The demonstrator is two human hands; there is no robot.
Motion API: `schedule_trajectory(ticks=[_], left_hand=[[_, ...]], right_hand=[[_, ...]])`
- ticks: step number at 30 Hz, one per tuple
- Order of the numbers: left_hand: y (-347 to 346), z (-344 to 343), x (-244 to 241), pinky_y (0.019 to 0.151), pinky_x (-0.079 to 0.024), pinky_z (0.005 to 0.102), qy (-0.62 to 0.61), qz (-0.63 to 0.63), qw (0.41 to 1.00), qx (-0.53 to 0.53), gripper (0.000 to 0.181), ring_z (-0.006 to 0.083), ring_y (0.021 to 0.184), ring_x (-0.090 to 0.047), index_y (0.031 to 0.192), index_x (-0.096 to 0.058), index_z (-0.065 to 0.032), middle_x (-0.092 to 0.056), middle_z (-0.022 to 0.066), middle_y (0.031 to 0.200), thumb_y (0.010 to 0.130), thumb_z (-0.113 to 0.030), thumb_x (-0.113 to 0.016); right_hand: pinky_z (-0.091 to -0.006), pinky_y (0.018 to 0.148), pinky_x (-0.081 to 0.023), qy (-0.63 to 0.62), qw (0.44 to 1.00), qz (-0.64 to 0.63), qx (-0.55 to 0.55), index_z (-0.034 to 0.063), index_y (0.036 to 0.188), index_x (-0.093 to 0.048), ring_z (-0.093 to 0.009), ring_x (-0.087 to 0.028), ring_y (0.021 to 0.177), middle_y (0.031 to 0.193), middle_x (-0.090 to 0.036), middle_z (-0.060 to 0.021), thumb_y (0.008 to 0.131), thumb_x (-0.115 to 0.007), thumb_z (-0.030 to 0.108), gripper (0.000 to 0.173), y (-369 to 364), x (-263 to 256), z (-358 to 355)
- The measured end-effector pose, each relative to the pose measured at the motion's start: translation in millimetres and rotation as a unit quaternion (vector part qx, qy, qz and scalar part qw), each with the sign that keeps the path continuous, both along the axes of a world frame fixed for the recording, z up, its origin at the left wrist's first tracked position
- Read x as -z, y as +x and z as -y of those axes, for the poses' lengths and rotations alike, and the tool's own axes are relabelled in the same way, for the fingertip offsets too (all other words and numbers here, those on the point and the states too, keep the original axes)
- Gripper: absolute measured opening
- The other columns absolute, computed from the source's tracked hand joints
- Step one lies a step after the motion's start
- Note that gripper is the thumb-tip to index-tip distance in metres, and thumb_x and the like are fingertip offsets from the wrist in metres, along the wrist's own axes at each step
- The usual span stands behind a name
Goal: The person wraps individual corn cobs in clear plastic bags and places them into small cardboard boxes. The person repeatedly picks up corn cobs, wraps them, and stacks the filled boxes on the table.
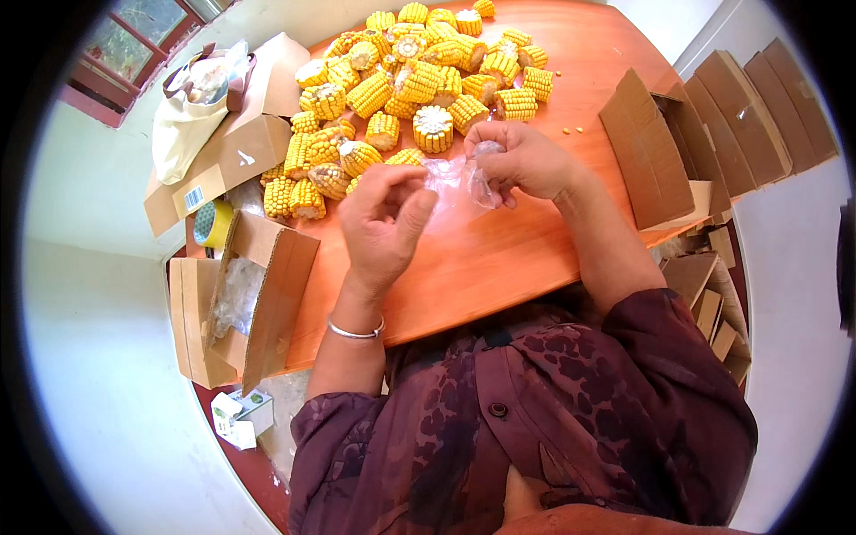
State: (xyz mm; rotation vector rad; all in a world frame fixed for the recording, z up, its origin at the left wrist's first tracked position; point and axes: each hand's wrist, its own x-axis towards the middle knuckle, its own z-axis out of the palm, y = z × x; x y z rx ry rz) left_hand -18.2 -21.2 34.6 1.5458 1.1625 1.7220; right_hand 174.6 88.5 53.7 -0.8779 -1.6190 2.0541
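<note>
My right hand (528, 160) pinches a thin clear plastic bag (480, 184), bunched up at the fingers. Part of the film hangs toward my left hand (386, 224), which is raised beside it with thumb and fingers apart. Whether the left fingertips touch the film is hard to see. Just beyond both hands lies a large heap of cut yellow corn cob pieces (416, 80), some showing pale cut ends. One piece stands on end, its cut face (433, 124) up, near the right fingertips.
An open cardboard box (281, 301) holding clear plastic bags stands at left, near a yellow tape roll (214, 224). Behind it, a cloth bag (184, 134) rests on a larger carton (267, 137). More cardboard boxes (645, 154) line the orange table's (468, 267) right edge.
</note>
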Motion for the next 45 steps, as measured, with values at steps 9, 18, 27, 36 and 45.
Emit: schedule_trajectory(ticks=[9,18,27,36,45], left_hand=[[1,-8,17,0.049,-0.038,0.0179,-0.181,-0.034,0.981,0.062,0.009,0.0017,0.056,-0.048,0.085,-0.059,-0.0017,-0.059,-0.0006,0.078,0.082,-0.007,-0.066],[-19,-13,4,0.043,-0.042,0.0197,-0.204,0.161,0.964,0.047,0.006,0.0074,0.052,-0.053,0.089,-0.058,-0.0022,-0.061,0.0038,0.070,0.085,0.001,-0.061],[-20,-13,3,0.063,-0.044,0.0169,-0.176,0.039,0.981,0.078,0.021,0.0037,0.071,-0.054,0.096,-0.056,-0.0031,-0.058,-0.0008,0.084,0.080,0.010,-0.051],[-32,-14,14,0.057,-0.036,0.0201,-0.185,-0.041,0.974,0.121,0.027,0.0033,0.069,-0.046,0.090,-0.062,-0.0039,-0.055,-0.0026,0.082,0.074,0.011,-0.047],[-20,-15,7,0.066,-0.047,0.0281,-0.115,-0.195,0.974,0.024,0.032,0.0183,0.073,-0.058,0.093,-0.067,0.0012,-0.061,0.0090,0.083,0.070,0.011,-0.047]], right_hand=[[-0.0255,0.044,-0.051,-0.009,0.999,-0.035,-0.006,0.0023,0.095,-0.052,-0.015,-0.065,0.058,0.076,-0.068,-0.0129,0.090,-0.063,0.016,0.018,-15,14,9],[-0.0269,0.047,-0.052,0.018,1.000,-0.017,-0.015,-0.0002,0.100,-0.052,-0.017,-0.065,0.059,0.078,-0.068,-0.0146,0.089,-0.063,0.013,0.020,-8,14,0],[-0.0214,0.043,-0.048,0.069,0.996,0.061,0.004,0.0028,0.085,-0.061,-0.010,-0.061,0.052,0.070,-0.067,-0.0078,0.095,-0.057,0.026,0.026,-8,12,0],[-0.0225,0.039,-0.044,0.111,0.990,0.067,0.055,0.0020,0.077,-0.063,-0.009,-0.056,0.045,0.063,-0.065,-0.0080,0.094,-0.055,0.026,0.030,-9,13,-2],[-0.0205,0.039,-0.041,0.121,0.988,0.069,0.060,0.0040,0.078,-0.061,-0.007,-0.053,0.043,0.063,-0.063,-0.0053,0.097,-0.055,0.029,0.032,-9,12,0]])
